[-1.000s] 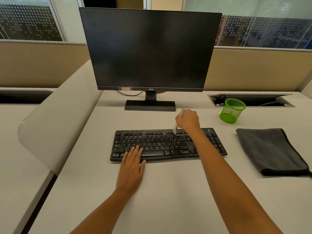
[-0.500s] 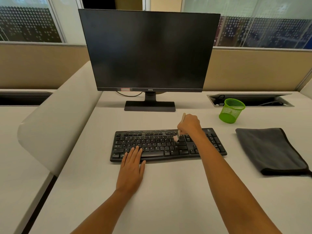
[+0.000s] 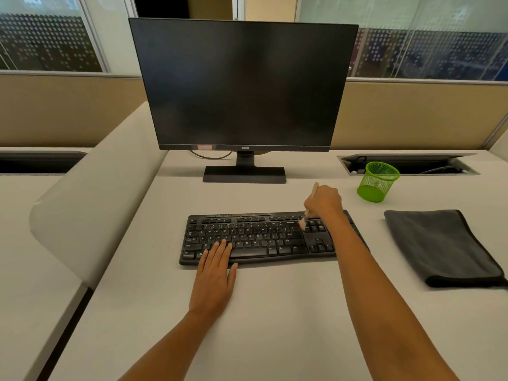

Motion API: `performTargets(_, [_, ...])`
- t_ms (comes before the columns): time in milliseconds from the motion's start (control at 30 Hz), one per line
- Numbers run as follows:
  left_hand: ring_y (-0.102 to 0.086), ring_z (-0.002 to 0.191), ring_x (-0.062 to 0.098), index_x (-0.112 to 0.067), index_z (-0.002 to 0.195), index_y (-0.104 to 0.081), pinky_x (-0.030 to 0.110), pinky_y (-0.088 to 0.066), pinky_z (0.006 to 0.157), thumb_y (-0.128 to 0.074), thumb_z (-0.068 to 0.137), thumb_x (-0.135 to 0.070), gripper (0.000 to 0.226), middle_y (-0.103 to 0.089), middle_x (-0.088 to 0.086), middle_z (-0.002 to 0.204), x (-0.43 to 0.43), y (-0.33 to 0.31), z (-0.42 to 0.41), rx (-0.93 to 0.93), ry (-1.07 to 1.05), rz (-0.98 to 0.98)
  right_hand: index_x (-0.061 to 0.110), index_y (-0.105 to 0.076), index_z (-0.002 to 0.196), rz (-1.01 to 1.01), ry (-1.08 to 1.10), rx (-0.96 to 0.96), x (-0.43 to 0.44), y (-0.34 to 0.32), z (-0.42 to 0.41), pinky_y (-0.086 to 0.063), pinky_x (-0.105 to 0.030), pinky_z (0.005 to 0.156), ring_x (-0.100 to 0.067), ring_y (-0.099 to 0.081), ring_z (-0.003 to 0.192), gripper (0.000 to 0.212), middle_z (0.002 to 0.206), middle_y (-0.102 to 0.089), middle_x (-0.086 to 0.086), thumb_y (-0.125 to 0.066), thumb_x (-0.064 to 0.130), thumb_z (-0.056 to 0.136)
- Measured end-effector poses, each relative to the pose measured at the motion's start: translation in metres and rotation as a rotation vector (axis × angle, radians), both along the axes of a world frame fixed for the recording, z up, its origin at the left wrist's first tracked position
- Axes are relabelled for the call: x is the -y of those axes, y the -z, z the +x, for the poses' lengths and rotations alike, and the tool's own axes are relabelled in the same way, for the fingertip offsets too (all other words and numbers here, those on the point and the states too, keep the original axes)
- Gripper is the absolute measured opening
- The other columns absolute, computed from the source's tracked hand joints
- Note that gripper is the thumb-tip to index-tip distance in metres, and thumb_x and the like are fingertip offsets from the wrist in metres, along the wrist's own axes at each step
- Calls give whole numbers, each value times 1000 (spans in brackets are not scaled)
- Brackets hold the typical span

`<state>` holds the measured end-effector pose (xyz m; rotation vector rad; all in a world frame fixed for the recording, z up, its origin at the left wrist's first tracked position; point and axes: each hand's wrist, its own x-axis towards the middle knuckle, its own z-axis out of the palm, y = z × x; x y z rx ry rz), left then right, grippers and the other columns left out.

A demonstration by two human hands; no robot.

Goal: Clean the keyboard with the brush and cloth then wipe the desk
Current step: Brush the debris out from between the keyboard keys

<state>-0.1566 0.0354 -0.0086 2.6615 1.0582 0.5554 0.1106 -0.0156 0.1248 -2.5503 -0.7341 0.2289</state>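
Head view looks down on a pale desk (image 3: pixel 275 320) where a black keyboard (image 3: pixel 255 237) lies square to the person, just in front of the stand of a dark monitor (image 3: pixel 242 83). The right hand (image 3: pixel 324 200) is over the far right part of the keyboard, its fingers curled tight round a small brush (image 3: pixel 304 219). The pale handle sticks up past the knuckles and tilts away toward the monitor. The bristles point down and touch the keys near the top rows, at the gap between the main block and the smaller cluster of keys to its right. The right forearm crosses the keyboard's right end and hides part of the number pad.

The left hand (image 3: pixel 215 273) lies flat, palm down, with its fingers straight and close together and holding nothing. Its fingertips (image 3: pixel 223 244) rest on the near left keys beside the space bar, and the heel of the hand sits on the desk.

A dark grey cloth (image 3: pixel 439 243) lies folded flat on the desk to the right of the keyboard, well apart from both hands. Beyond it a green mesh cup (image 3: pixel 378 182) stands upright, just in front of an open cable slot (image 3: pixel 428 164) set into the back of the desk. A white curved divider (image 3: pixel 90 193) rises along the desk's left edge.
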Motion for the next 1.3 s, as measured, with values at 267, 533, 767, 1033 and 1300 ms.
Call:
performTargets(267, [-27,137,17,-12,141,-39,24,0,114,-4,97,-51,69,-39,5,146,0,1,0,5,1,6,-3,-70,97,216,11,28,1,14,-3,-43,-25,66,-30,-65,90,28,95,-69,-18,-51,18,94])
performTargets(533, [-27,137,16,-12,141,-39,25,-1,113,-4,97,-51,69,-39,5,146,0,0,0,-2,-3,9,1,-61,81,-274,-189,-250,12,-16,-3,-56,-23,61,-15,-64,55,4,70,-68,-9,-64,4,83])
performTargets(767, [-24,137,15,-11,140,-39,24,1,113,-4,97,-51,69,-40,5,146,0,0,0,-2,0,2,3,-71,97,197,-70,-3,9,-2,-8,-41,-22,55,-20,-59,78,25,86,-66,-7,-50,15,92])
performTargets(1033, [-19,139,14,-12,143,-35,23,4,114,2,94,-55,74,-35,4,148,-1,3,0,8,5,23,1,-59,83,-56,-76,-42,25,7,-7,-49,-28,58,-27,-62,80,16,87,-66,-13,-54,15,89])
performTargets(1300, [-21,140,15,-12,143,-34,19,9,113,-16,94,-46,63,-34,3,149,-2,3,1,18,-3,11,-4,-66,95,34,-71,-7,32,-9,-2,-52,-33,75,-29,-65,90,26,94,-68,-16,-60,20,86])
